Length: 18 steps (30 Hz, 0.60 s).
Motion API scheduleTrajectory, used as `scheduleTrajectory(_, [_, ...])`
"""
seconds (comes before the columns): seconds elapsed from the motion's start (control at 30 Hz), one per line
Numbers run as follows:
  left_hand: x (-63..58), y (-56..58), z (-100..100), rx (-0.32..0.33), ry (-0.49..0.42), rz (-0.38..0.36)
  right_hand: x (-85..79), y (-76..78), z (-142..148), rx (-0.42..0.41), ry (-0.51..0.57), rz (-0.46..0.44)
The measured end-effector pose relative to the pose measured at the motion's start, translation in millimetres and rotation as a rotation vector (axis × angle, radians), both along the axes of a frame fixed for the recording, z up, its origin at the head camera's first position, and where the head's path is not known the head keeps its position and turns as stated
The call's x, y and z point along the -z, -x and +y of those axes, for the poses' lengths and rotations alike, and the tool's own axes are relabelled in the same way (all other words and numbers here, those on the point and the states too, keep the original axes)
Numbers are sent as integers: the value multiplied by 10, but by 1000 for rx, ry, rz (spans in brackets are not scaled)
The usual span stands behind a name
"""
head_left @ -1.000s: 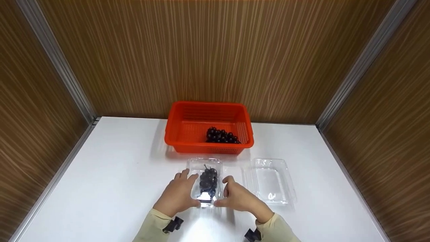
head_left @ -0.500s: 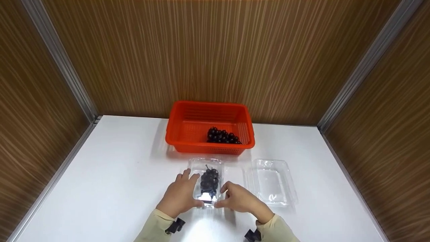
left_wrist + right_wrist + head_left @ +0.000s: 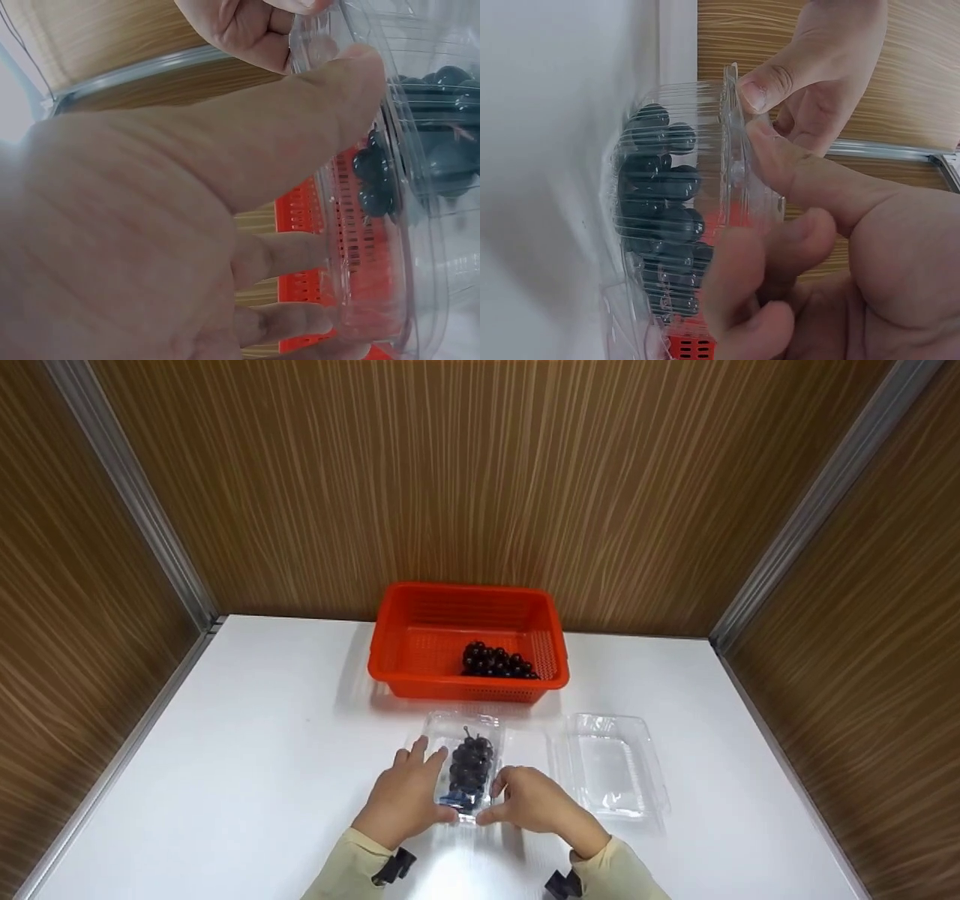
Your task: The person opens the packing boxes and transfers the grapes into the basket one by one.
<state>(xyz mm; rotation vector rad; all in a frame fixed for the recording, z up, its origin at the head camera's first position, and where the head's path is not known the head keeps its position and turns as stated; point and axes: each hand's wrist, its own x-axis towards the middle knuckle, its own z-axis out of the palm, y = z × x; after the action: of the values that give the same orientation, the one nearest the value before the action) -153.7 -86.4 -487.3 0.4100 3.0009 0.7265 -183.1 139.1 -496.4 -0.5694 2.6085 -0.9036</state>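
A clear plastic clamshell container [image 3: 463, 720] stands on the table in front of me, its lid lying over the base. Inside is a bunch of dark grapes [image 3: 471, 765], its stem toward the far end. My left hand [image 3: 405, 795] holds the near left corner, thumb on the front rim and fingers spread along the left side. At the near right corner, my right hand [image 3: 536, 801] grips the rim with its thumb at the front and its fingers curled by the right side. In the right wrist view both thumbs [image 3: 776, 154] meet the rim close together.
A red perforated basket [image 3: 465, 684] stands behind the container, with more dark grapes [image 3: 496, 661] at its right side. To the right lies another clear plastic container [image 3: 611, 769]. Wood-grain panels [image 3: 480, 472] border the white table [image 3: 270, 750] at the back and sides.
Both hands stay at the container's near corners. The glare on the near part of the lid has shrunk, and the container appears shifted slightly right.
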Motion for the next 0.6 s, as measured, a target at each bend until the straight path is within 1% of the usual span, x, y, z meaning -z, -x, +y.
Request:
scheduleTrajectory(0.17, [-8,-5,12,-4,11,-5,16,4,-8,2,24,12])
scheduleTrajectory(0.33, [-15,-15,20,-6,28,11,17,0,-5,10,12,44])
scheduleTrajectory(0.6, [-31,-36,44,-33,35,-1,0,-23,-25,22,38,15])
